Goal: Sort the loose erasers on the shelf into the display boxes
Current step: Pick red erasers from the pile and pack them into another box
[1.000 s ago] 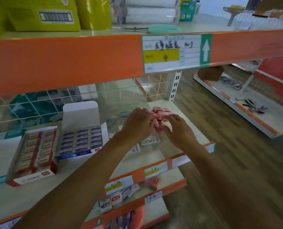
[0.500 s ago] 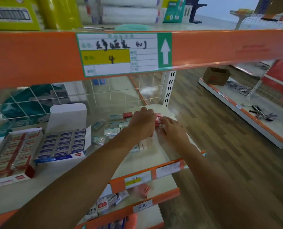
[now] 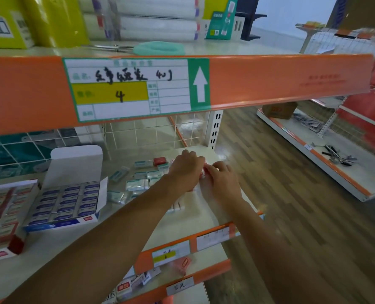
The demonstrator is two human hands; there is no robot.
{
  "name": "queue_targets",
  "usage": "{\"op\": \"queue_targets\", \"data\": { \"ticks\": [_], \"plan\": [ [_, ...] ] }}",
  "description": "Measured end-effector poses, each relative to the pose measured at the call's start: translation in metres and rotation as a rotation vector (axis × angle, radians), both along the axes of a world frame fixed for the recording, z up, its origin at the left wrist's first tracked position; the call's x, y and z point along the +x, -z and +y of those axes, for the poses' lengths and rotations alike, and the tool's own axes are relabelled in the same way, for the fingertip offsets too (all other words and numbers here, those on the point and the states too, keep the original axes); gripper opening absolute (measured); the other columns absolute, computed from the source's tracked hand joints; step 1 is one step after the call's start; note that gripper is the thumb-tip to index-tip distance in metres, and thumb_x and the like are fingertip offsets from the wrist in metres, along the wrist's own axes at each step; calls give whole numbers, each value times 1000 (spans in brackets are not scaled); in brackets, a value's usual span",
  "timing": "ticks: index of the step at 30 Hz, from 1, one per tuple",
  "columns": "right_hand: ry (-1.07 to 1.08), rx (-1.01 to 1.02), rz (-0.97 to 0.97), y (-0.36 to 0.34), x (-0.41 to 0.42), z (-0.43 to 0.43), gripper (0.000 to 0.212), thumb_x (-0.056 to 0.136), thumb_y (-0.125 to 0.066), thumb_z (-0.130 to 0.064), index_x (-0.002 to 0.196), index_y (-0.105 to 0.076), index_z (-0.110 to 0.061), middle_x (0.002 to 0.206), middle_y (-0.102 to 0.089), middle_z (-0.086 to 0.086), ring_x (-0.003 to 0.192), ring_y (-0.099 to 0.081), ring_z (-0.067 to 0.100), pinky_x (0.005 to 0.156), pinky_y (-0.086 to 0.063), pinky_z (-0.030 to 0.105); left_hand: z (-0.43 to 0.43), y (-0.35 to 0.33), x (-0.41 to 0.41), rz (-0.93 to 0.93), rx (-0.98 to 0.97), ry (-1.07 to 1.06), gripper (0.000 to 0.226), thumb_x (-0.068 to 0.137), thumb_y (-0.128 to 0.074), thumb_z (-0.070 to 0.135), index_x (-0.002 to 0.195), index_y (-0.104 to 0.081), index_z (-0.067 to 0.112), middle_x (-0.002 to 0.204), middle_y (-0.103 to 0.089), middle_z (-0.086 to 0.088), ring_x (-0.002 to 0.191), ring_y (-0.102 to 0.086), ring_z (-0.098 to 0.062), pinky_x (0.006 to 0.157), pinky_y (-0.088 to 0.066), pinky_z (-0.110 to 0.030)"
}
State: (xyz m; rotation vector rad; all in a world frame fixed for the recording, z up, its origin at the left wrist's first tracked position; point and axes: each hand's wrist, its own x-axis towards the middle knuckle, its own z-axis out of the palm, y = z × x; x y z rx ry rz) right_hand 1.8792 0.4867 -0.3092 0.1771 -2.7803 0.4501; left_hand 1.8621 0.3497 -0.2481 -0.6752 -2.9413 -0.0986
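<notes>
Red erasers gripped between both hands.

Loose erasers in pale teal wrappers, with one red eraser behind them, lie scattered flat on the shelf, right of the open, row-filled blue display box and red display box.

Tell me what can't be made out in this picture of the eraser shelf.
- Head view: how many red erasers the left hand and right hand grip; their curled fingers cover nearly all of them.
- Head view: the red display box is cut off by the left edge.
- Head view: print on the loose teal erasers is too blurred to read.
</notes>
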Motion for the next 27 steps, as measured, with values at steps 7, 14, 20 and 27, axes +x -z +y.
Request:
{"op": "queue_targets", "data": {
  "ticks": [7,14,20,27],
  "plan": [
    [-55,21,-22,1,-8,7,24,87,-64,-23,109,-68,-14,105,-67,7,88,-58,33,71,-51,42,-1,-1,1,-61,82,-33,38,86,-60,17,123,-51,9,112,-55,-14,105,-49,-28,83,-45,-36],
    [-83,-12,40,-19,4,1,25,89,-64,-28,110,-64,-14,105,-63,3,95,-53,26,81,-46,36,-22,-9,12,-26,197,-55,49,82,-67,41,120,-59,10,109,-56,-13,99,-52,-24,83,-46,-33],
    [-132,-171,124,-32,15,-26,33,83,-72,-28,113,-66,-16,96,-60,3,89,-55,25,73,-41,28,-54,-23,25,-18,325,-109,38,78,-69,32,111,-64,14,102,-55,-7,94,-51,-20,79,-41,-28],
    [-206,-306,79,-48,24,-67,29,81,-72,-23,109,-62,-18,108,-57,-1,99,-49,16,80,-39,22,-96,-34,46,-64,483,-182,34,73,-75,26,98,-54,15,92,-55,-1,82,-53,-17,69,-37,-25]
  ]
}}
